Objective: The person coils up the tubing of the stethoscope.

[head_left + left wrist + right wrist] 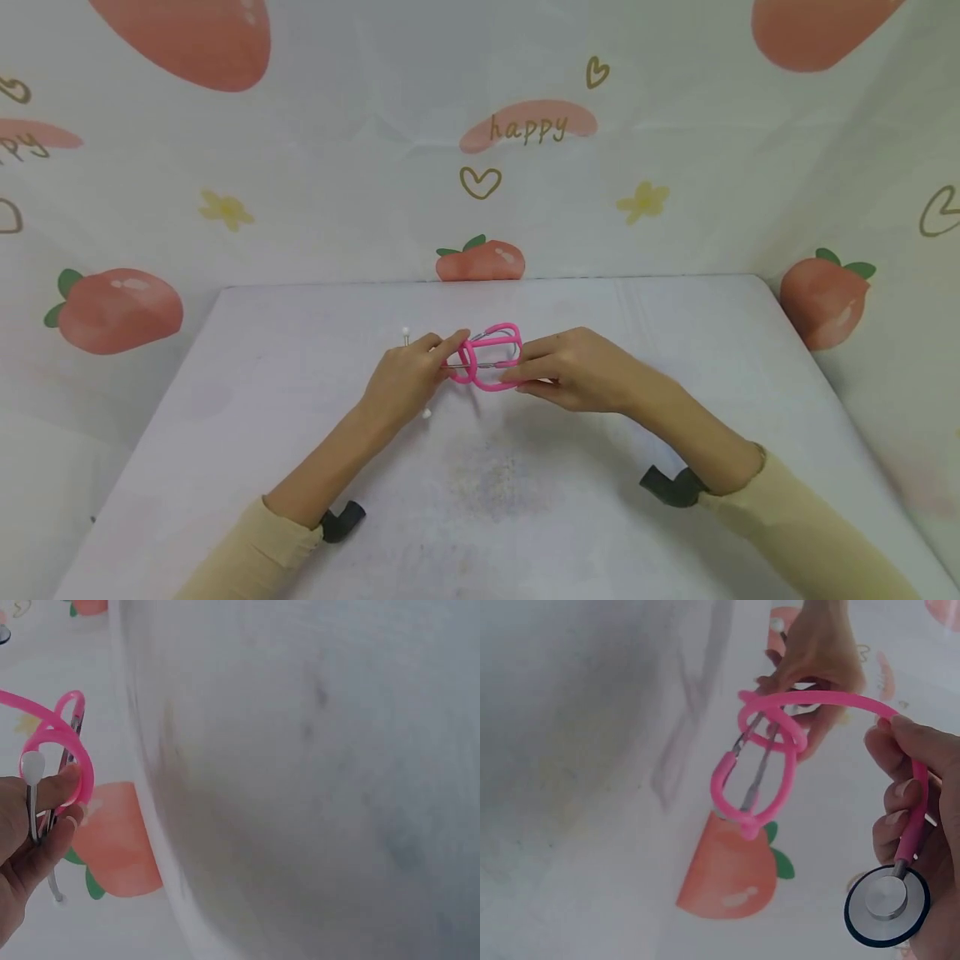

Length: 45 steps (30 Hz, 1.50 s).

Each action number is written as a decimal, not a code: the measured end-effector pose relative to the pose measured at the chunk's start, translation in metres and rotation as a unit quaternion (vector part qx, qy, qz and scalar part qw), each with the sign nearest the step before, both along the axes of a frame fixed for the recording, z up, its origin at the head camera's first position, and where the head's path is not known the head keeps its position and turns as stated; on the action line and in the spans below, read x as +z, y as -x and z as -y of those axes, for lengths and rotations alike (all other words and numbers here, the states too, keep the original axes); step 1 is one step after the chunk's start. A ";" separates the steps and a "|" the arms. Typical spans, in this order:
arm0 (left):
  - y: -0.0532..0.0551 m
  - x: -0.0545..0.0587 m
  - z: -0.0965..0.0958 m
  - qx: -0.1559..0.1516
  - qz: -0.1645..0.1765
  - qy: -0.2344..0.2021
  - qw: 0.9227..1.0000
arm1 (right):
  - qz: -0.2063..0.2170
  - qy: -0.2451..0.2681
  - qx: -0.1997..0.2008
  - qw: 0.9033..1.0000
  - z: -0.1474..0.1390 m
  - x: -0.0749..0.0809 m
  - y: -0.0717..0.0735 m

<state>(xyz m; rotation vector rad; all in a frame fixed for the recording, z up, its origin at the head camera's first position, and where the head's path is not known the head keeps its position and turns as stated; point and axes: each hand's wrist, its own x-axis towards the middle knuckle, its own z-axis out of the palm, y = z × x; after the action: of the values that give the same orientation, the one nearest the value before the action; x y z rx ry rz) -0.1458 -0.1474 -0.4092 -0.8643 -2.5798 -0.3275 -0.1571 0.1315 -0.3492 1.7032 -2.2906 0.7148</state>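
A stethoscope with pink tubing [491,387] is held above the table between both hands, its tube looped around itself and the metal ear tubes. My left hand [405,375] pinches the metal ear tubes near the white ear tips [32,766], which stick out on either side of the fingers. On the other side, my right hand [573,367] has its fingers curled round the free end of the tubing. Below those fingers hangs the round silver chest piece [886,898] with a dark rim, seen in the right wrist view but hidden in the head view.
A white-covered table [480,542] with faint stains lies under the hands. Behind it stands a pale backdrop [360,200] printed with peaches, hearts and flowers. A black wrist mount [343,522] sits at the left cuff and another black mount [672,487] at the right.
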 end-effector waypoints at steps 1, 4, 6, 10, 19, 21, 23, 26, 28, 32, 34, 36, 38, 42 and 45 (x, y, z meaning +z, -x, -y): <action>0.000 0.000 0.000 -0.001 0.000 0.000 1.000 | -0.003 0.001 -0.001 1.000 0.001 0.002 0.000; -0.002 -0.001 0.000 -0.006 -0.003 -0.002 1.000 | -0.007 0.011 -0.006 1.000 0.002 0.006 0.003; -0.003 -0.002 0.001 -0.011 -0.006 -0.002 1.000 | -0.006 0.021 -0.009 1.000 0.002 0.009 0.006; -0.006 -0.004 0.001 -0.025 -0.011 -0.002 1.000 | -0.009 0.037 -0.012 0.999 0.001 0.013 0.012; -0.010 -0.006 -0.002 -0.052 -0.011 0.000 0.999 | 0.085 0.039 -0.009 0.996 0.004 0.023 0.026; -0.011 -0.006 -0.003 -0.061 -0.015 0.002 0.998 | 0.106 0.045 -0.012 0.993 0.004 0.023 0.030; -0.013 -0.005 -0.004 -0.076 -0.024 0.005 0.997 | 0.120 0.055 -0.018 0.991 0.005 0.022 0.035; -0.015 -0.003 -0.006 -0.102 -0.042 0.005 0.994 | 0.138 0.081 -0.034 0.987 0.004 0.017 0.042; -0.016 -0.002 -0.008 -0.114 -0.054 0.003 0.992 | 0.158 0.100 -0.050 0.981 0.004 0.011 0.046; -0.018 -0.001 -0.010 -0.130 -0.068 -0.012 0.989 | 0.209 0.140 -0.089 0.964 0.004 -0.001 0.055; -0.019 -0.001 -0.012 -0.136 -0.069 -0.020 0.988 | 0.234 0.155 -0.113 0.953 0.005 -0.008 0.059; -0.020 0.000 -0.013 -0.141 -0.067 -0.028 0.987 | 0.254 0.167 -0.134 0.943 0.005 -0.015 0.063; -0.020 0.001 -0.015 -0.143 -0.062 -0.034 0.987 | 0.274 0.176 -0.150 0.933 0.005 -0.021 0.066; -0.021 0.001 -0.017 -0.141 -0.050 -0.037 0.988 | 0.316 0.190 -0.152 0.917 0.007 -0.031 0.070; -0.021 0.001 -0.017 -0.140 -0.039 -0.043 0.989 | 0.334 0.194 -0.139 0.912 0.007 -0.036 0.073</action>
<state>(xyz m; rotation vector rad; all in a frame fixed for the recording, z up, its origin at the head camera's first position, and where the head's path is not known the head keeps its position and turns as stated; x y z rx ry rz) -0.1246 -0.1301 -0.4078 -1.1845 -2.3550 -0.4698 -0.2297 0.1246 -0.3855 1.0140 -2.4634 1.7501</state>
